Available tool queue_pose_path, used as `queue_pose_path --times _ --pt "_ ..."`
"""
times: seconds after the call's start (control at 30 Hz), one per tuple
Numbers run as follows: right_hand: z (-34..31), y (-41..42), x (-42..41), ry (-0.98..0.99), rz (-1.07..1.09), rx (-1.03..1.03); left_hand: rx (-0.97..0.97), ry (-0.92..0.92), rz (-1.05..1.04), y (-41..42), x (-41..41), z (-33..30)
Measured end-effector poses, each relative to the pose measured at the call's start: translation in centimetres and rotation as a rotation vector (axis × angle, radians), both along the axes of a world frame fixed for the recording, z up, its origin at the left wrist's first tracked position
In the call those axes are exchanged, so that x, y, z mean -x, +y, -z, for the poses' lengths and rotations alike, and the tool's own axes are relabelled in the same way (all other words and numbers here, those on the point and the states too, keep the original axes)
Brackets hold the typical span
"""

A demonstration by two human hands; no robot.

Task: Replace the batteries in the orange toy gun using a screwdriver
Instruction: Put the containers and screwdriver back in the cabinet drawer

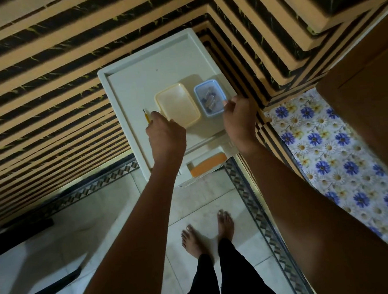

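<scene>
Both forearms reach from six o'clock up to a small white table [124, 87] at the middle of the view, with bare feet [208, 235] on pale floor tiles below them. At the table's ten o'clock edge of the left hand [164, 135], a thin yellow-handled screwdriver [147, 117] lies on the tabletop; the hand's fingers curl down just beside or onto its handle, but whether they actually pinch it I cannot tell. Over at the right hand [239, 120], the fingertips pinch the near rim of a small blue-rimmed container [210, 97] that holds several batteries [209, 98]. Between the two hands sits an empty-looking yellow-rimmed container [177, 104].

Judging by this, the task is barely begun: tool and batteries are only being gathered, no screw is turned, and no cell is swapped. The orange toy gun itself is not plainly visible; an orange shape [208, 164] on a lower shelf of the table at six o'clock may be it, but it is too hidden to say.

Striped black-and-tan steps [45, 76] press close at nine and twelve o'clock, a floral cloth [326, 149] lies at three o'clock. Room to work on the table is limited, and the yellow container occupies the middle.
</scene>
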State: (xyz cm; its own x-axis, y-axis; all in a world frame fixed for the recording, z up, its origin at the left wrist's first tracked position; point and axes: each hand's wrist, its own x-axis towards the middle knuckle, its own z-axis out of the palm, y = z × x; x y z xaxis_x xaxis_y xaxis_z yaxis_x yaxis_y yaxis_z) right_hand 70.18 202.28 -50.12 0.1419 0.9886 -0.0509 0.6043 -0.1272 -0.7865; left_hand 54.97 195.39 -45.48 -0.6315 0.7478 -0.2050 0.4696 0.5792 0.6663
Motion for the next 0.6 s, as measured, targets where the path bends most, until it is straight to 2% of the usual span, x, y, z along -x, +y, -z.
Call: queue_pose_path --times 0.13,0.3,0.47,0.6 --pt "-0.2 0.0 -0.2 0.094 0.032 0.096 -0.003 -0.168 -0.115 0.3 0.2 0.8" --pt "-0.9 -2.2 -1.3 0.212 0.09 0.089 -0.135 -0.286 -0.167 -1.5 -0.5 0.1" --pt "-1.2 -7.0 -3.1 0.361 0.221 -0.007 -0.226 -0.317 -0.13 -6.5 -2.5 -0.5" --pt "-0.9 -11.9 -5.5 0.427 0.303 0.009 -0.238 -0.363 -0.092 -11.2 -4.9 0.4"
